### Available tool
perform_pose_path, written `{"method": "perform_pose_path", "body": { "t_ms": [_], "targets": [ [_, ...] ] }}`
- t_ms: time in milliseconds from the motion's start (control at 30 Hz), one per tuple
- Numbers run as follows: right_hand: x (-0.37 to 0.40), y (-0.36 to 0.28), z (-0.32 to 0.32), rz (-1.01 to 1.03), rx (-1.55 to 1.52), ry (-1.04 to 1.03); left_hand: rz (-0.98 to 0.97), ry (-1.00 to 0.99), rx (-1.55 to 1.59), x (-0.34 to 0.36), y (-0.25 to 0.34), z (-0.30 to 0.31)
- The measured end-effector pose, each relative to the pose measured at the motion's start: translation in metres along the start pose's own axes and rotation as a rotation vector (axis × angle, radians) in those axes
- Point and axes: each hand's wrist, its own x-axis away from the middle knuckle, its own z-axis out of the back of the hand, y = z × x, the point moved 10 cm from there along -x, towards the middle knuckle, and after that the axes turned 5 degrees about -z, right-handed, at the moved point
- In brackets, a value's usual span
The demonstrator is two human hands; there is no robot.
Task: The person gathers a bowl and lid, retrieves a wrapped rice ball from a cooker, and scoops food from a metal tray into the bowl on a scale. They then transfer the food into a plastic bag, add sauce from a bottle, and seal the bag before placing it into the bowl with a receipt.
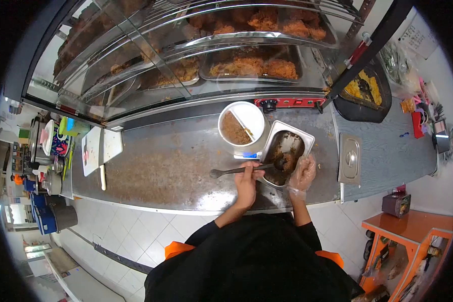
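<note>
My left hand (248, 177) grips the middle of a long metal spoon (235, 171), whose bowl end rests inside a rectangular steel pan (303, 137) of dark brown food. My right hand (303, 174), in a clear plastic glove, holds the near right edge of that pan. Just behind the pan stands a round white divided container (251, 117) with brown food in its left compartment and the right compartment nearly bare.
A glass display case (186, 55) of fried chicken trays lines the back of the steel counter (161, 171). A steel lid (350, 158) lies right, a black tray of yellow food (363, 88) beyond. White cutting boards (99, 147) sit left. An orange table (412, 226) stands lower right.
</note>
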Motion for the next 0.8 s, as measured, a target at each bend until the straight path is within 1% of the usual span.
{"method": "perform_pose_path", "body": {
  "t_ms": [67, 133, 167, 200, 233, 267, 300, 333, 367, 400, 433, 467, 500, 533, 600, 633, 667, 733, 767, 800],
  "targets": [
    [-0.004, 0.007, 0.003, -0.003, -0.031, 0.017, 0.018, 0.052, 0.142, -0.002, 0.004, 0.007],
    [-0.008, 0.031, 0.002, -0.181, -0.135, 0.004, 0.012, 0.07, 0.182, -0.007, 0.016, 0.009],
    [-0.009, 0.042, 0.004, -0.229, -0.17, 0.043, -0.026, 0.101, 0.204, -0.008, 0.026, 0.013],
    [-0.012, 0.049, 0.005, -0.226, -0.175, 0.04, -0.066, 0.131, 0.226, -0.01, 0.043, 0.014],
    [-0.014, 0.06, 0.01, -0.272, -0.089, 0.054, -0.175, 0.119, 0.153, -0.01, 0.07, 0.012],
    [-0.014, 0.069, 0.011, -0.318, -0.004, 0.066, -0.184, 0.122, 0.151, -0.015, 0.077, 0.016],
    [-0.013, 0.07, 0.012, -0.443, 0.028, 0.069, -0.506, 0.079, -0.015, -0.012, 0.114, 0.016],
    [-0.014, 0.073, 0.011, -0.441, 0.022, 0.063, -0.825, 0.035, -0.186, 0.001, 0.146, 0.012],
    [-0.014, 0.083, 0.01, -0.463, -0.041, 0.044, -0.952, -0.036, -0.53, 0.004, 0.154, 0.008],
    [-0.014, 0.081, 0.006, -0.487, -0.101, 0.025, -0.954, -0.03, -0.534, -0.001, 0.158, 0.013],
    [-0.015, 0.069, 0.009, -0.506, 0.042, 0.001, -0.925, -0.132, -0.746, -0.011, 0.153, 0.003],
    [-0.014, 0.07, 0.007, -0.505, 0.041, -0.004, -0.888, -0.235, -0.955, -0.018, 0.144, -0.007],
    [-0.016, 0.068, 0.007, -0.47, -0.018, 0.011, -0.947, -0.158, -0.937, -0.018, 0.153, -0.001],
    [-0.018, 0.067, 0.007, -0.436, -0.078, 0.031, -0.951, -0.163, -0.937, -0.022, 0.155, 0.0],
    [-0.019, 0.069, 0.007, -0.425, -0.097, 0.013, -0.925, 0.04, -0.541, -0.029, 0.17, 0.031],
    [-0.019, 0.067, 0.005, -0.411, -0.117, -0.009, -0.888, 0.105, -0.402, -0.034, 0.17, 0.043],
    [-0.019, 0.067, 0.005, -0.414, -0.113, -0.01, -0.884, 0.107, -0.403, -0.036, 0.172, 0.044],
    [-0.018, 0.054, 0.001, -0.4, -0.222, -0.022, -0.651, 0.229, -0.051, -0.049, 0.16, 0.068],
    [-0.018, 0.055, 0.003, -0.401, -0.22, -0.02, -0.603, 0.263, -0.001, -0.053, 0.155, 0.076],
    [-0.018, 0.057, 0.005, -0.397, -0.178, -0.03, -0.601, 0.263, -0.001, -0.054, 0.155, 0.079]
  ]
}}
